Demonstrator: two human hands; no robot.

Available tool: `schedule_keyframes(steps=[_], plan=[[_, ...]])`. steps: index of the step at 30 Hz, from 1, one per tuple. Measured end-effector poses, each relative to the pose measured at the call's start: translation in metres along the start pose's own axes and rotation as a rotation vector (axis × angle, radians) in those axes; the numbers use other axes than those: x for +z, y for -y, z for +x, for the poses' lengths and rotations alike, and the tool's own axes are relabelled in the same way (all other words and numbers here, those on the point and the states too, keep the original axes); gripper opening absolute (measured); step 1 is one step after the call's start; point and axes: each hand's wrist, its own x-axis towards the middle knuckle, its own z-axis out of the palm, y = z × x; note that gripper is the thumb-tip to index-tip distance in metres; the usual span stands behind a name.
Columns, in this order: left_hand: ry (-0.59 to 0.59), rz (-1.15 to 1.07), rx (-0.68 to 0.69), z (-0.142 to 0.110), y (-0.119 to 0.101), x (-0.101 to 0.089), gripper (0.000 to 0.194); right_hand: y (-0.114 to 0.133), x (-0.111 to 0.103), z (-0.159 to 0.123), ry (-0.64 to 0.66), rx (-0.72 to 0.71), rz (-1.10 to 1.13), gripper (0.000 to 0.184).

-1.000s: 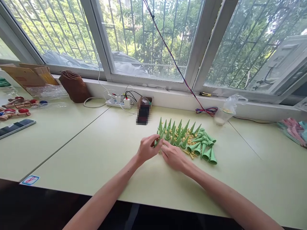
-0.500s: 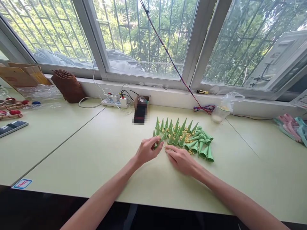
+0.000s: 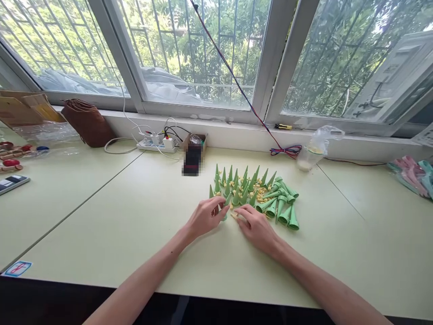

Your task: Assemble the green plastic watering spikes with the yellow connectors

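Note:
My left hand (image 3: 207, 215) is closed around a green plastic cone (image 3: 228, 199), whose tip points up and whose base shows below the fingers. Close by on the right, my right hand (image 3: 255, 224) pinches a small yellow piece (image 3: 234, 215) between thumb and fingertips, low over the table. Just beyond both hands stand several upright green cones (image 3: 244, 196) in loose rows. Small yellow pieces (image 3: 260, 194) lie scattered among them. To the right, more green cones (image 3: 283, 215) lie on their sides in a heap, some with hollow ends facing me.
A power strip (image 3: 156, 144) with cables and a small open box (image 3: 202, 141) stand by the window ledge. A brown pouch (image 3: 88, 123) sits at the back left. Toward the back right are a bagged cup (image 3: 309, 155) and coiled red-blue wire (image 3: 287, 151). A phone-like device (image 3: 13, 183) lies far left.
My right fingers now hold a yellow piece that shows clearly at the fingertips. The cone in my left hand is more upright and slightly lower. The whole view has shifted a little.

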Motion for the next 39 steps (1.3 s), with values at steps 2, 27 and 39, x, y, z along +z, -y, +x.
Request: schedule_keyframes(steps=[2,27,39], plan=[[0.037,-0.019,-0.018,0.0006,-0.0004,0.0003,0.007,-0.0023,0.0007,0.0001,0.024,0.02,-0.016,0.026],[0.293,-0.056,-0.107,0.0037,-0.0064,-0.005,0.006,-0.0045,0.0007,0.0019,0.029,0.073,0.044,0.022],[0.307,-0.094,-0.092,0.0037,-0.0041,-0.0043,0.005,-0.0017,-0.0008,0.0029,-0.151,0.063,0.225,0.025]])
